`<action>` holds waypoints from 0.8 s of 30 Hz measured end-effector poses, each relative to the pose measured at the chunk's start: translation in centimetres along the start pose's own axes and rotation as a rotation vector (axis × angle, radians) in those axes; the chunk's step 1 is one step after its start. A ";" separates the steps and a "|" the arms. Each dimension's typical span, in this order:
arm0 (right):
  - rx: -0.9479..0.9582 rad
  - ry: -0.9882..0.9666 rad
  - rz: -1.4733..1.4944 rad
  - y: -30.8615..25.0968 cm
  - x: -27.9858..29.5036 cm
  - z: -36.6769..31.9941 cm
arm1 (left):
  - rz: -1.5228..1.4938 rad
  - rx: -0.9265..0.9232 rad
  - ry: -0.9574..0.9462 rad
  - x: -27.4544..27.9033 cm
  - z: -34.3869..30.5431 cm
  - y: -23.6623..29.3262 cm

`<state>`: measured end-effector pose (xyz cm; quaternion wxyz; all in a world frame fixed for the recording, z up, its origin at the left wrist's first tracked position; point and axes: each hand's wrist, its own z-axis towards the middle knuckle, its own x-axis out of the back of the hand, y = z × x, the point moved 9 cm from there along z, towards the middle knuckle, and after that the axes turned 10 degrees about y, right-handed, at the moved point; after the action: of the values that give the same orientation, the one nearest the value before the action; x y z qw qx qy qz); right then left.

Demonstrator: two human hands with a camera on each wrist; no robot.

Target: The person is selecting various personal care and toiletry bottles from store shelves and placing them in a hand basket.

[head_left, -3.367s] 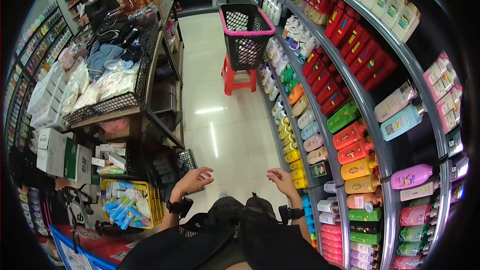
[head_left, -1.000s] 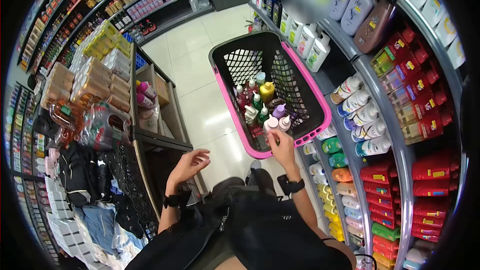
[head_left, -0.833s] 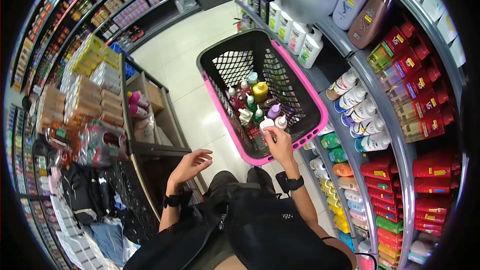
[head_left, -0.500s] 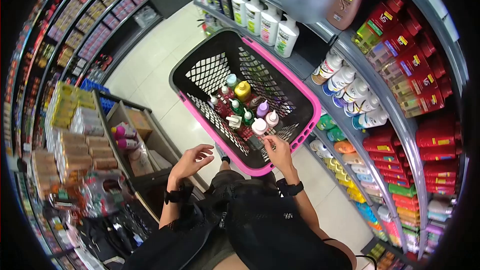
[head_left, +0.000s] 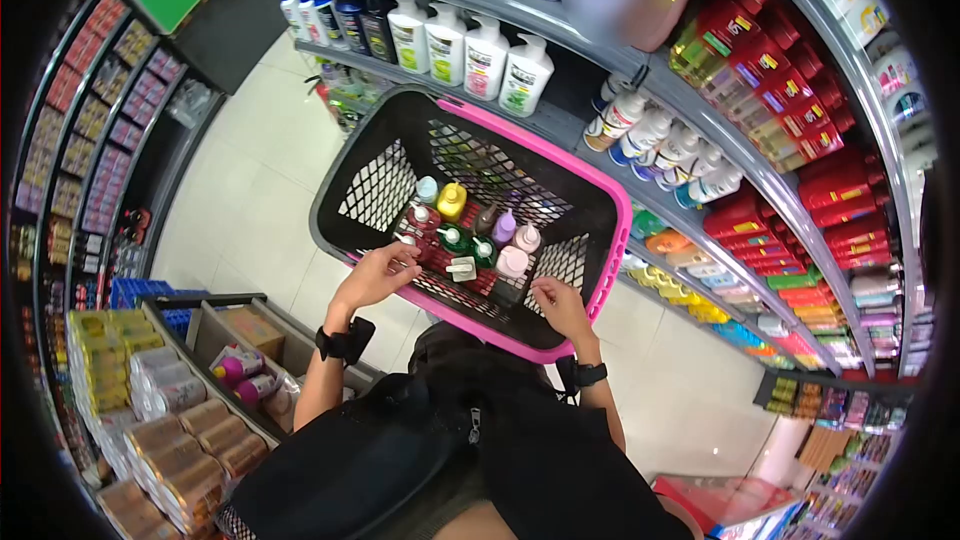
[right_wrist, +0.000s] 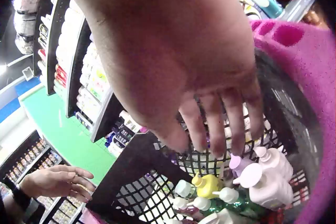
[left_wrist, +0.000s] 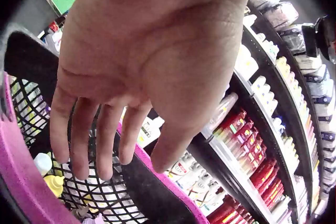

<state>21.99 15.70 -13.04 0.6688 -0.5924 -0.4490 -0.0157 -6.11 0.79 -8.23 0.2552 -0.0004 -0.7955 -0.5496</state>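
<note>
A black basket (head_left: 345,190) with a pink rim is in front of the body, several pump bottles standing inside it. Among them are a yellow bottle (head_left: 452,202), a purple bottle (head_left: 503,228) and a pale pink bottle (head_left: 512,262). My left hand (head_left: 375,277) hovers at the near left side of the rim, its fingers loosely extended and holding nothing. Over the near right corner is my right hand (head_left: 563,310), just right of the pale pink bottle. The right wrist view shows its fingers (right_wrist: 212,124) relaxed above the bottles, with nothing in them.
Shelves of white pump bottles (head_left: 523,75) and red bottles (head_left: 735,220) run along the right, close to the basket. On the left stands a wooden rack (head_left: 215,325) with packs of cans (head_left: 185,450) nearby. Pale floor tiles (head_left: 255,200) show around the basket.
The basket, earlier farther off on a red stool, is now close beneath my hands. My right hand has drawn back from the pale pink bottle. My left hand has come to the rim.
</note>
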 end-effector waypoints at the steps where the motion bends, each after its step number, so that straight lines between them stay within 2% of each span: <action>1: -0.012 -0.091 -0.090 0.8 -0.6 0.1 | 0.052 -0.078 -0.041 -0.2 1.0 0.6; 3: -0.051 -0.169 -0.108 1.8 -0.6 0.7 | 0.151 -0.229 -0.112 -1.0 2.6 1.9; 5: 0.041 -0.264 -0.193 1.6 -1.1 2.1 | 0.205 -0.195 -0.141 -1.5 4.3 2.0; 6: -0.030 -0.245 -0.158 1.4 -1.1 3.2 | 0.236 -0.228 -0.160 -2.1 5.4 2.0; 7: -0.002 -0.212 -0.093 0.5 -1.0 4.4 | 0.267 -0.262 -0.179 -2.9 6.5 1.9; 11: -0.037 -0.207 -0.010 3.2 -3.5 8.8 | 0.266 -0.163 -0.321 -6.9 10.1 0.7; 13: -0.028 -0.213 0.013 3.7 -4.5 10.9 | 0.293 -0.211 -0.324 -8.7 12.3 -0.7; 15: 0.013 -0.296 -0.072 4.0 -6.1 12.6 | 0.469 -0.170 -0.433 -11.2 13.9 -2.0; 17: -0.021 -0.318 -0.004 5.6 -8.3 14.4 | 0.480 -0.182 -0.433 -12.9 15.7 -3.4; 19: -0.054 -0.338 0.064 7.4 -10.5 15.9 | 0.613 -0.221 -0.433 -14.5 17.1 -4.0; 22: -0.178 -0.298 0.037 9.7 -11.9 17.0 | 0.663 -0.165 -0.453 -16.5 18.6 -6.1; 24: -0.239 -0.350 -0.241 11.2 -12.2 17.0 | 0.678 -0.148 -0.462 -17.9 19.4 -7.9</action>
<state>11.05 26.52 -31.09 0.4993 -0.6029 -0.6206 -0.0455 -0.62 19.68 -27.58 0.2357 -0.4040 -0.7449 -0.4758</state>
